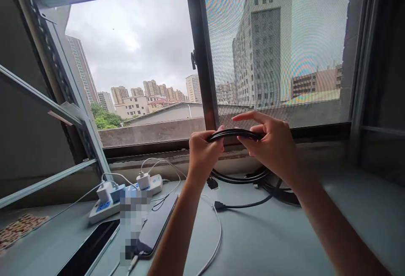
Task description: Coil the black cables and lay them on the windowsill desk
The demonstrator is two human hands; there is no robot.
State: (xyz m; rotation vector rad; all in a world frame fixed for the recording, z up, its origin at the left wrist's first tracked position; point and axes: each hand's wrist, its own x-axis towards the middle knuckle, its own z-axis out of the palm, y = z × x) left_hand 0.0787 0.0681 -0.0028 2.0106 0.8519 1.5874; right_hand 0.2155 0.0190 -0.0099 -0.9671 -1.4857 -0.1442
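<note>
L hand (205, 151) & R hand (274, 143) hold blk cable (236, 132) over tbl (253, 242).

Bare left hand (205, 151), bare right hand (272, 143); 2 slender bare forearms (325, 219).

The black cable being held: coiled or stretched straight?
Coiled: the black cable shows bunched, curving strands between left hand and right hand.
</note>
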